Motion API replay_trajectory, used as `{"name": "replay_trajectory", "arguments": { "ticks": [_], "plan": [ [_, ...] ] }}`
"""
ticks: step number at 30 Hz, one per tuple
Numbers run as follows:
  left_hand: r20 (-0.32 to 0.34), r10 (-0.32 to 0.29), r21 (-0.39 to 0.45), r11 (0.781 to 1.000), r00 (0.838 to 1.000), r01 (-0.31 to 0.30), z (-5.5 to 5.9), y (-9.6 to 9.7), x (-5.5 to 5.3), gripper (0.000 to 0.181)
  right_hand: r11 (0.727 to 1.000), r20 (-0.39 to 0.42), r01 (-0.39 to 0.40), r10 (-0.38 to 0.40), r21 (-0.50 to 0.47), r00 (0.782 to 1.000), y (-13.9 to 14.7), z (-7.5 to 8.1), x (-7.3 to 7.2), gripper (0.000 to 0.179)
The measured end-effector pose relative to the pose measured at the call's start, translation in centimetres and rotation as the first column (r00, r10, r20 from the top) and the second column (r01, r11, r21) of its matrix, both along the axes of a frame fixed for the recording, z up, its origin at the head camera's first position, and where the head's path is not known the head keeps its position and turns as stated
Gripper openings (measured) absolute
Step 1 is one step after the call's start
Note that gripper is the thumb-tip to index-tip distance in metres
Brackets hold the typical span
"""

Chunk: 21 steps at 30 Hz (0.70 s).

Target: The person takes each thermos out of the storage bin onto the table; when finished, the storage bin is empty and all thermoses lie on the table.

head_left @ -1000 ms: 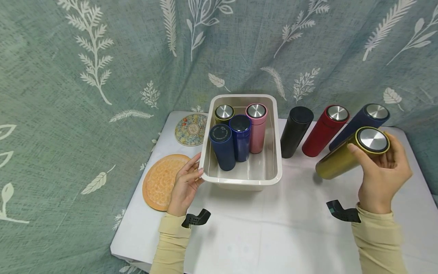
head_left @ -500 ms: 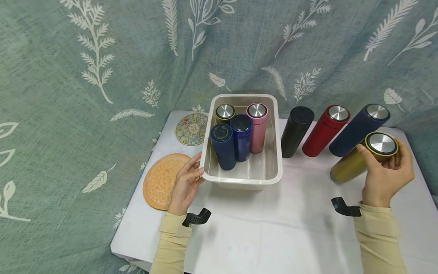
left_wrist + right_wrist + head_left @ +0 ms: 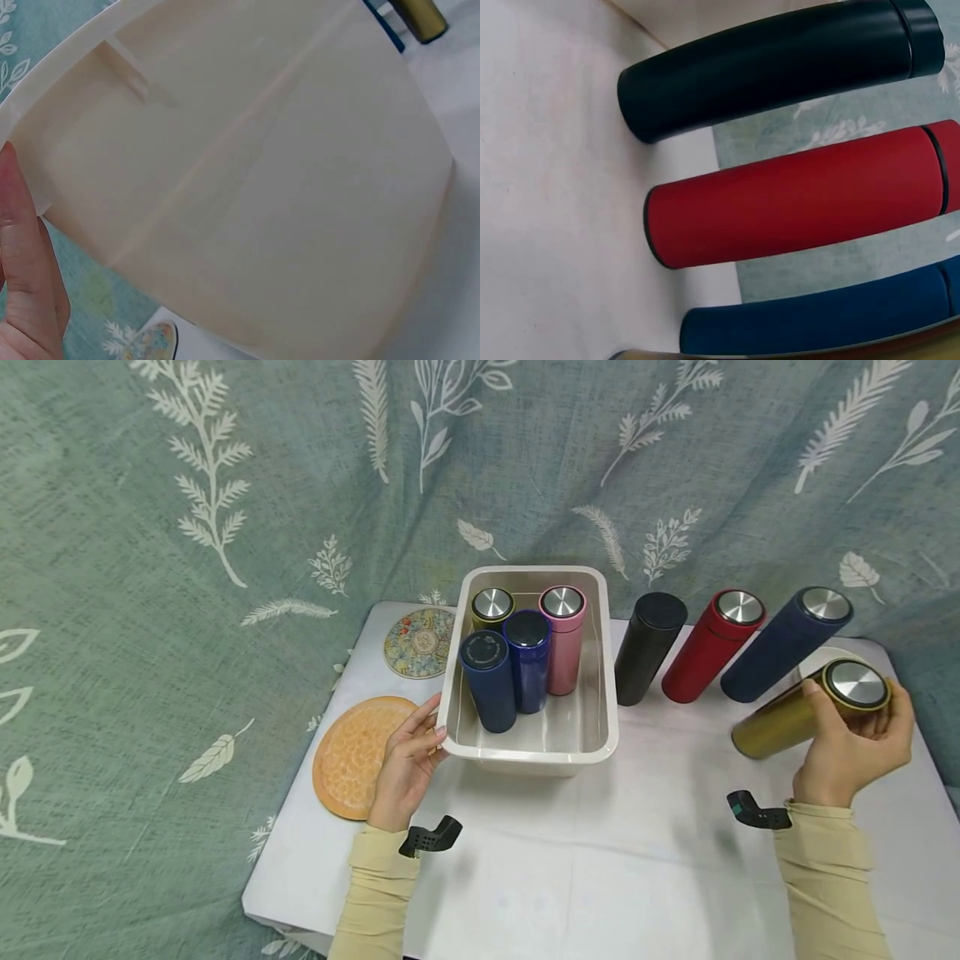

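Observation:
With its fingers and thumb round the metal-topped lid end, my right hand (image 3: 855,752) holds a gold thermos flask (image 3: 780,722). Whether its base touches the table cannot be told. Beside it stand a navy flask (image 3: 783,647), a red flask (image 3: 795,199) and a black flask (image 3: 772,71). My left hand (image 3: 405,768) pinches the rim at the near left corner of a white plastic bin (image 3: 540,753). Inside the bin stand a navy flask (image 3: 489,685), a shiny blue flask (image 3: 530,668), a pink flask (image 3: 566,652) and a gold-rimmed flask (image 3: 492,606), partly hidden.
An orange round mat (image 3: 352,760) and a patterned round mat (image 3: 420,643) lie left of the bin. Partly behind the held flask is a pale round thing (image 3: 825,656). A leaf-printed green cloth (image 3: 300,485) hangs behind the white table (image 3: 570,877).
My right hand has moved the gold flask to the right and slightly nearer, away from the standing navy flask, uncovering a pale round thing. The left hand and bin stay put.

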<state>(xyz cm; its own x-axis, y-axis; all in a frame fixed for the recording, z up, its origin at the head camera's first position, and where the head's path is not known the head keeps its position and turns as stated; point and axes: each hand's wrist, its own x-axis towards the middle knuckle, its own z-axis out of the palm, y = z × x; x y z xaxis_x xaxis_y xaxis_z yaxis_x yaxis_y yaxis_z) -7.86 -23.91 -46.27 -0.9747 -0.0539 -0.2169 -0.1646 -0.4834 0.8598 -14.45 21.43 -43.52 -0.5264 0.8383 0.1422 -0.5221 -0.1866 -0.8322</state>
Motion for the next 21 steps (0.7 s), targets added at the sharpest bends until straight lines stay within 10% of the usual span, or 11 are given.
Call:
{"name": "replay_trajectory", "arguments": {
  "ticks": [21],
  "plan": [
    [0.0, -0.003, 0.007, 1.0, 1.0, 0.003, 0.05, 0.03, 0.02, 0.059, 0.998, 0.001, -0.061, 0.061, 0.032, 0.998, 0.57, -0.93, -0.12, 0.06]
  ]
}}
